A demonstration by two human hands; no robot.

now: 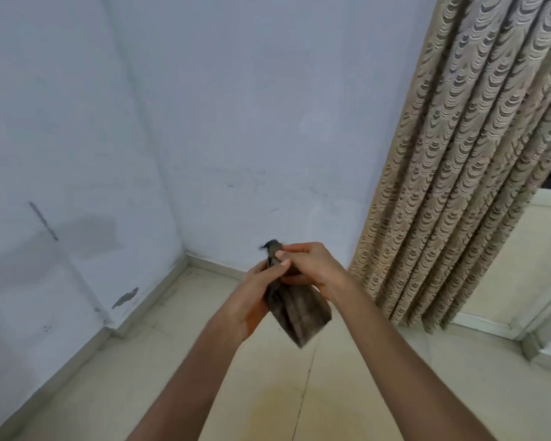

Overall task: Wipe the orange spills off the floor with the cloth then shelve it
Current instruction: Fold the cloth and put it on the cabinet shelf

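A dark brown cloth (295, 310) hangs in the air in front of me, folded into a rough band. My left hand (252, 300) grips it from the left side. My right hand (309, 265) pinches its upper end, where a small dark corner sticks up. Both arms reach out over a pale tiled floor (172, 361). A faint yellowish-orange smear (287, 409) shows on the tiles between my forearms, near the bottom of the view.
Two bluish-white walls (236, 122) meet in a corner straight ahead, with scuffs and chipped paint low on the left. A beige patterned curtain (458, 186) hangs at the right down to the floor. A pale doorway frame (541, 281) stands behind it.
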